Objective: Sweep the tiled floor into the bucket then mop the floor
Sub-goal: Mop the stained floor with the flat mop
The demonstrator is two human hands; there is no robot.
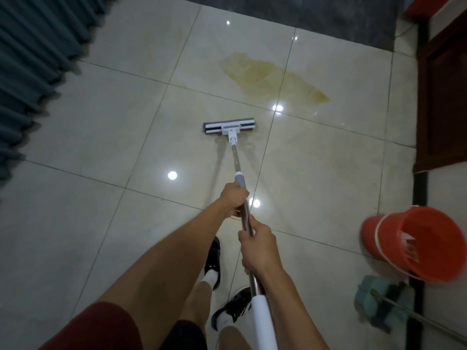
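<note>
A flat sponge mop lies with its grey-and-white head (229, 127) on the glossy beige tiled floor (96, 127), short of a yellowish-brown spill (267, 75) farther ahead and to the right. Its metal pole (236, 157) runs back toward me. My left hand (233, 198) grips the pole just below the grey collar. My right hand (260, 246) grips it lower, above the white end sleeve. A red bucket (419, 243) lies tilted on the floor at the right, its mouth toward me.
Teal curtains (32, 72) hang along the left. A dark mat (303, 13) lies at the far edge. A brown wooden cabinet (444, 97) stands at the right. A teal dustpan and a thin pole (379, 304) lie below the bucket. My feet (214, 263) are near the pole.
</note>
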